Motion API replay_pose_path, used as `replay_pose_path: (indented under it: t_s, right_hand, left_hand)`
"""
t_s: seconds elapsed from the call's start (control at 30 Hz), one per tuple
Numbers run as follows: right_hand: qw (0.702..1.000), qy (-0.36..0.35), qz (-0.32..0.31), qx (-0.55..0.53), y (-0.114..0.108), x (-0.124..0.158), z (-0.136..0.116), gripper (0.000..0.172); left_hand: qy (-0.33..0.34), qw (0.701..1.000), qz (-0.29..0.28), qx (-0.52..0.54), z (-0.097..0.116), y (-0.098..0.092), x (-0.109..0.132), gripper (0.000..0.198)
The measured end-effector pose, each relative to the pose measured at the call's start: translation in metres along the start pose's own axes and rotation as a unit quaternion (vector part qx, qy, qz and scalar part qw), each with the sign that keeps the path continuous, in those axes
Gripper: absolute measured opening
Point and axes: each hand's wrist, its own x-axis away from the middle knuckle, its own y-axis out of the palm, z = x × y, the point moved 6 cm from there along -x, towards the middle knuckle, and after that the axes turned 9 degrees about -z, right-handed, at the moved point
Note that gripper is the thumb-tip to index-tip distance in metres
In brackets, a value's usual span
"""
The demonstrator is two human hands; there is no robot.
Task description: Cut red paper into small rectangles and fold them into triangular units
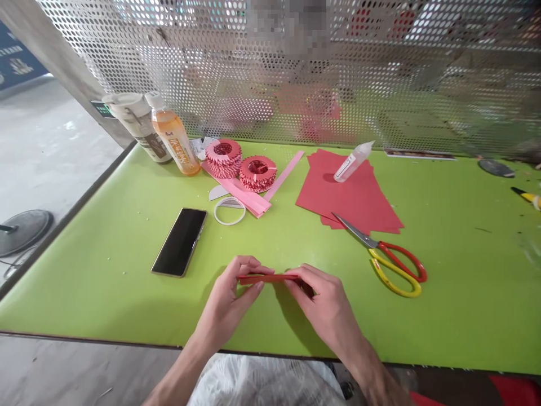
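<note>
Between my two hands, just above the green table, is a narrow folded strip of red paper (pixel 276 278), seen almost edge-on. My left hand (pixel 230 293) pinches its left end between thumb and fingers. The right end is held the same way by my right hand (pixel 321 293). To the right lie scissors (pixel 374 245) with one red and one yellow handle, their tip resting on a stack of red paper sheets (pixel 338 194). A glue bottle (pixel 354 162) stands on that stack. Left of my hands lies a black phone (pixel 180 242).
Two pleated pink paper rings (pixel 258 172) sit at the back beside pink paper strips (pixel 249 197). Near them lies a white ring (pixel 229 211). A drink bottle (pixel 176 141) and a cup (pixel 139 127) stand back left. A perforated metal screen (pixel 220 73) borders the green table (pixel 105 225).
</note>
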Motion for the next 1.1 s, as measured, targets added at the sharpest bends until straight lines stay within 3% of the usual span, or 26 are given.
replay_pose_path:
  t_s: [0.13, 0.3, 0.57, 0.87, 1.1]
  right_hand:
    - [1.0, -0.006, -0.005, 0.011, 0.002, 0.0, -0.003, 0.024]
    - [1.0, -0.022, -0.011, 0.019, 0.004, 0.001, -0.002, 0.026]
    - [0.999, -0.028, -0.008, 0.032, 0.004, 0.003, -0.002, 0.026]
    - [1.0, -0.02, -0.008, 0.016, 0.004, 0.0, -0.009, 0.022]
    - [0.999, -0.024, -0.019, 0.02, 0.008, 0.001, -0.011, 0.023]
  left_hand:
    - [-0.003, 0.999, -0.019, 0.048, -0.004, 0.003, 0.001, 0.024]
    - [-0.005, 0.999, -0.03, 0.025, 0.007, 0.002, 0.004, 0.018]
    - [-0.013, 0.998, 0.051, -0.017, 0.015, -0.005, 0.002, 0.03]
    - [-0.011, 0.997, 0.067, 0.025, 0.012, -0.002, 0.001, 0.029]
    - [-0.024, 0.991, 0.113, 0.065, 0.007, 0.001, 0.001, 0.024]
